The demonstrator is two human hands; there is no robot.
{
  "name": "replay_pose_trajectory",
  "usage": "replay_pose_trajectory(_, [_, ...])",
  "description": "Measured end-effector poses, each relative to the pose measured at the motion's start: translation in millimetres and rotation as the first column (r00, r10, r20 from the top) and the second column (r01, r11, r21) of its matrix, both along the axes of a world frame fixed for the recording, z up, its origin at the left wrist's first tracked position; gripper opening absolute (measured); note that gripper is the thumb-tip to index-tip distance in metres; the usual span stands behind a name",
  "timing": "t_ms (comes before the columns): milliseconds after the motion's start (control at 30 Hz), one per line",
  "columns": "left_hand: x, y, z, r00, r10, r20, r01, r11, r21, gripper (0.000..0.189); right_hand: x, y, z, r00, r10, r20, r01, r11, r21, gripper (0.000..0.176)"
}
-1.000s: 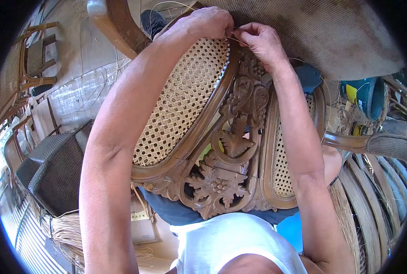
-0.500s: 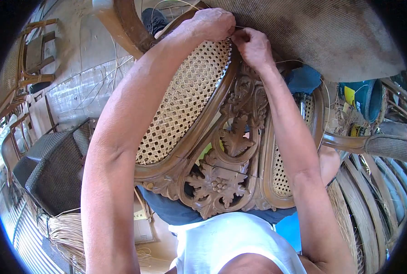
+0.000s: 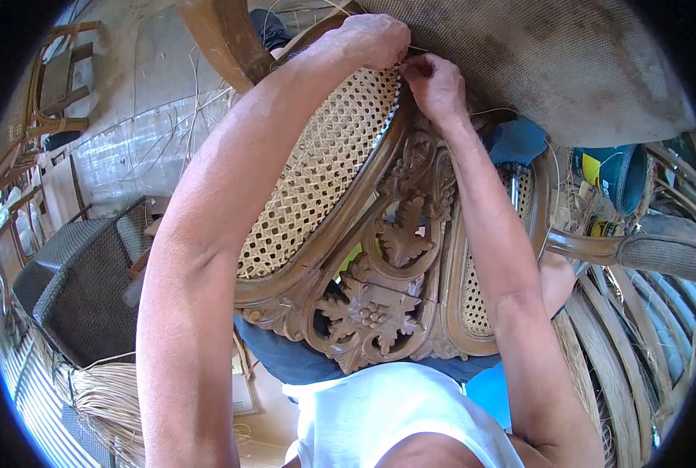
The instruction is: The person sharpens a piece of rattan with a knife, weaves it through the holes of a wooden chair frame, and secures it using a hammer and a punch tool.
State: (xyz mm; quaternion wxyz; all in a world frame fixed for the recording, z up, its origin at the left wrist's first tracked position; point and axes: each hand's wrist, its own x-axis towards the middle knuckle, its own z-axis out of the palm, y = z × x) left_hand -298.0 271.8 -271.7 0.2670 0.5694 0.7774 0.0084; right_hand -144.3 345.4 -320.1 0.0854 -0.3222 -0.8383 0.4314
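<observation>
A carved wooden chair frame (image 3: 371,312) lies across my lap, with a woven cane panel (image 3: 317,175) in its left section. At the panel's far end my left hand (image 3: 375,40) is closed, its fingertips mostly hidden under the knuckles. My right hand (image 3: 438,87) is pinched just beside it, over the panel's far right corner. A thin pale cane strand (image 3: 418,49) passes between the two hands. Along the panel's right edge runs a light-coloured row of lacing. A second, narrower cane panel (image 3: 477,300) shows partly behind my right forearm.
A stained woven-covered surface (image 3: 551,62) overhangs the far right. A wooden chair leg (image 3: 223,39) stands at the upper left. On the right are a teal bucket (image 3: 625,179) and curved wooden slats (image 3: 613,351). A dark woven chair (image 3: 90,288) and cane bundle (image 3: 110,402) sit left.
Both hands have shifted very slightly to the right in view, still close together at the same corner. The view itself has turned a little; the chair frame stays put on my lap.
</observation>
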Motion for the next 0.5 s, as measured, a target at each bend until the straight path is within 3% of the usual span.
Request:
replay_pose_trajectory(333, [-1, 0, 2, 1.000, 0.010, -0.001, -0.010, 1.000, 0.025, 0.025, 0, -13, 1, 0.999, -0.016, -0.039, 0.023, 0.980, 0.198, 0.018])
replay_pose_trajectory(400, [-2, 2, 3, 1.000, -0.007, 0.016, 0.008, 0.999, -0.042, 0.025, -1, -17, 0, 0.997, -0.010, -0.072, 0.028, 0.967, 0.251, 0.017])
replay_pose_trajectory(500, [-2, 1, 1, 1.000, 0.012, 0.028, -0.012, 1.000, 0.018, 0.025, -5, -24, -2, 0.996, -0.086, -0.025, 0.090, 0.958, 0.272, 0.017])
